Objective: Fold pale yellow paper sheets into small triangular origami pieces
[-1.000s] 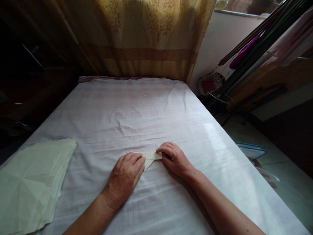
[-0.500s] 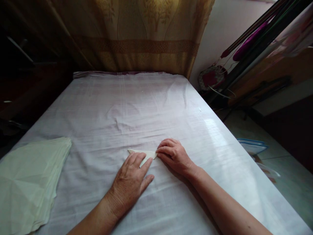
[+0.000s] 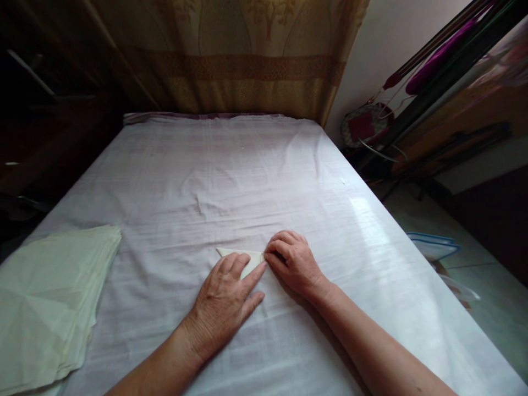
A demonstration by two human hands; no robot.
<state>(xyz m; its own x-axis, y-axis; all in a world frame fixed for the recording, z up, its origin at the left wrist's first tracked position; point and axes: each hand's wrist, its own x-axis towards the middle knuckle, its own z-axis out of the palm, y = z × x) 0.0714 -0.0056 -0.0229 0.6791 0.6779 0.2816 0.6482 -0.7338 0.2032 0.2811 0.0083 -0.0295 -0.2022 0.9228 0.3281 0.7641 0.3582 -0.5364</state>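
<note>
A small folded piece of pale cream paper (image 3: 249,264) lies flat on the cloth-covered surface (image 3: 256,181), its pointed end toward the left. Over its lower left part rests my left hand (image 3: 225,289), palm down with the fingers stretched out and the thumb apart; the index fingertip presses near the paper's right end. My right hand (image 3: 293,261) pinches that right corner between thumb and curled fingers. Part of the paper is hidden under my left fingers.
At the left lies a thick stack of creased pale paper sheets (image 3: 45,313). A patterned curtain (image 3: 231,66) hangs beyond the far edge. Off the right side are a round bag (image 3: 365,126) and a blue-rimmed clear item (image 3: 433,246) at floor level.
My left index finger has slid right and slightly up along the paper to its right end. My right hand keeps its pinch there. The view has shifted slightly.
</note>
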